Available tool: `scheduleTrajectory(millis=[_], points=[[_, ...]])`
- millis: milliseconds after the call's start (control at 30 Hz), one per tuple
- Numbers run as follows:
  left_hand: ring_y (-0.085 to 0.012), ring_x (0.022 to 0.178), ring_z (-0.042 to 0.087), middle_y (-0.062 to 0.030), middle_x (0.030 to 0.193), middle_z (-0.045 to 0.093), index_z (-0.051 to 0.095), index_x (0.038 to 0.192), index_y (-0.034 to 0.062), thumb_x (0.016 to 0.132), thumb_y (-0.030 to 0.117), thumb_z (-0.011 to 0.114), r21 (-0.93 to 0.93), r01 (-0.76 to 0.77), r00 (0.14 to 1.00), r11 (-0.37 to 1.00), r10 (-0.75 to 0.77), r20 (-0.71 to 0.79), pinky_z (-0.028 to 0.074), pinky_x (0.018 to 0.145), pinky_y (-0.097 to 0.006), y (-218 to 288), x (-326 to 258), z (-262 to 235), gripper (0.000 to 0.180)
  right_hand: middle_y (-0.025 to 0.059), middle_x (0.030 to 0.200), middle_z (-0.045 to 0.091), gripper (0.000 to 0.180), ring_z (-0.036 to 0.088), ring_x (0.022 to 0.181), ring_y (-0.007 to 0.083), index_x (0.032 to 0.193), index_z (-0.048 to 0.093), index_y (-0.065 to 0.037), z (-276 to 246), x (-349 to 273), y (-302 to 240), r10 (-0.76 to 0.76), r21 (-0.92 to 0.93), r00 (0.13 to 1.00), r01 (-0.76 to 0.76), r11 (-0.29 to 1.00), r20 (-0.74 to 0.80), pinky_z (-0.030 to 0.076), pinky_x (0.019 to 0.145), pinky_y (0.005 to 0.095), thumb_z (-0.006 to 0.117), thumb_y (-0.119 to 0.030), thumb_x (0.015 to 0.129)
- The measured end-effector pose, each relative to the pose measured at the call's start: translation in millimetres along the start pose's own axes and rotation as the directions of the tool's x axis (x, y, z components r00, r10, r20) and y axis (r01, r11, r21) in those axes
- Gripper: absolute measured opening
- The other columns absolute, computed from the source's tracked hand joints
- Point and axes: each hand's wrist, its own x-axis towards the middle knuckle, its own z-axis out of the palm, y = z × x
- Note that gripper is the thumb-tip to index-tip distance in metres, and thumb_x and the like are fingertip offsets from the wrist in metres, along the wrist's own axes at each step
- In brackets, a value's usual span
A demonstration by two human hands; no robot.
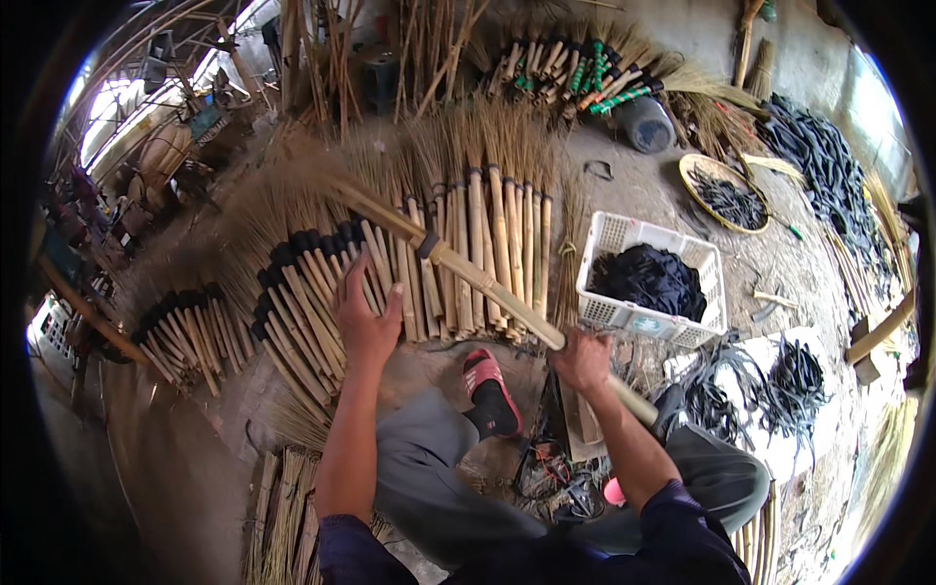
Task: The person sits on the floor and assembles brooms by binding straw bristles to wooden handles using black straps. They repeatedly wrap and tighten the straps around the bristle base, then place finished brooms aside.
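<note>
A grey wall (681,37), bright at right, borders the mottled floor (624,183).

Left hand (370,317): left of my sandalled foot (490,398), thumb (394,300) apart from fingers (353,283). Right hand (583,359): right of that foot, fingers curled.
</note>
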Motion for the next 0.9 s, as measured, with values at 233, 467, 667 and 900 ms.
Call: scheduleTrajectory(millis=[233, 467, 667, 900], points=[[-0.0316, 0.134, 0.053, -0.0187, 0.138, 0.059, 0.054, 0.137, -0.0018, 0.093, 0.053, 0.069, -0.807, 0.572, 0.815, 0.147, -0.212, 0.539, 0.043, 0.110, -0.050, -16, 21, 28, 0.072, 0.0110, 0.076, 0.068, 0.044, 0.066, 0.070, 0.0235, 0.102, 0.070, 0.000, 39, -47, -39, -0.129, 0.691, 0.864, -0.290, 0.662, 0.486, 0.051, 0.066, 0.0385, 0.079, -0.039, 0.084], [-0.0208, 0.063, 0.062, -0.0070, 0.073, 0.064, 0.058, 0.082, 0.0119, 0.090, 0.040, 0.076, -0.746, 0.665, 0.744, -0.037, -0.057, 0.666, 0.053, 0.066, -0.040, 29, 33, 43, 0.034, -0.0001, 0.066, 0.063, 0.026, 0.051, 0.052, 0.0063, 0.085, 0.070, -0.007, 66, -92, -44, -0.272, 0.694, 0.652, -0.568, 0.443, 0.708, 0.040, 0.050, 0.0280, 0.080, -0.031, 0.089], [-0.0198, 0.053, 0.052, -0.0053, 0.064, 0.054, 0.051, 0.079, 0.0124, 0.093, 0.031, 0.073, -0.774, 0.632, 0.755, 0.045, -0.264, 0.600, 0.045, 0.052, -0.041, 41, 25, 39, 0.032, -0.0005, 0.062, 0.058, 0.035, 0.054, 0.058, 0.0108, 0.080, 0.068, -0.002, 80, -105, -68, -0.089, 0.729, 0.870, -0.347, 0.589, 0.485, 0.042, 0.054, 0.0322, 0.079, -0.035, 0.087], [-0.0235, 0.070, 0.068, -0.0107, 0.077, 0.066, 0.063, 0.107, 0.0060, 0.089, 0.042, 0.077, -0.805, 0.571, 0.821, 0.162, -0.149, 0.552, 0.057, 0.066, -0.044, 44, 27, 1, 0.043, -0.0011, 0.064, 0.054, 0.042, 0.051, 0.055, 0.0097, 0.076, 0.062, -0.006, 66, -112, -85, -0.150, 0.701, 0.808, -0.383, 0.601, 0.570, 0.040, 0.052, 0.0286, 0.081, -0.042, 0.086]])
